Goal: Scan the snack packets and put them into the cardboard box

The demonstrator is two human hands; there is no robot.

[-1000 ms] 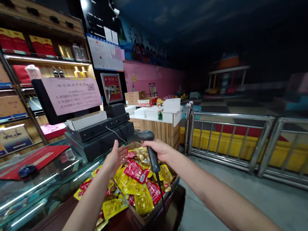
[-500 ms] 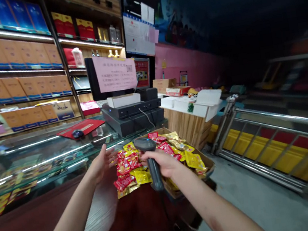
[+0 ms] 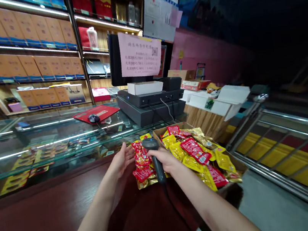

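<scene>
My right hand (image 3: 165,159) is closed around the handle of a black barcode scanner (image 3: 158,167), its head pointing forward and its cable hanging down. To the left, my left hand (image 3: 123,159) has its fingers stretched out beside a pile of red, yellow and gold snack packets (image 3: 141,161) on the dark red counter. Whether its fingertips touch the packets I cannot tell. Right of the scanner, a cardboard box (image 3: 158,133) is filled with more red and yellow packets (image 3: 194,150). My right forearm covers part of the near side of this box.
Behind is a glass display counter (image 3: 59,139) with a mouse (image 3: 94,118) on a red mat (image 3: 104,110). A black cash drawer (image 3: 147,110) stands beneath a monitor bearing a pink sign (image 3: 139,56). A metal railing (image 3: 287,157) runs along the right.
The view has swung left and down, so the scene sits further right. The scanner, still in my right hand, is now left of the box rather than over its edge. My left hand stays outstretched.
</scene>
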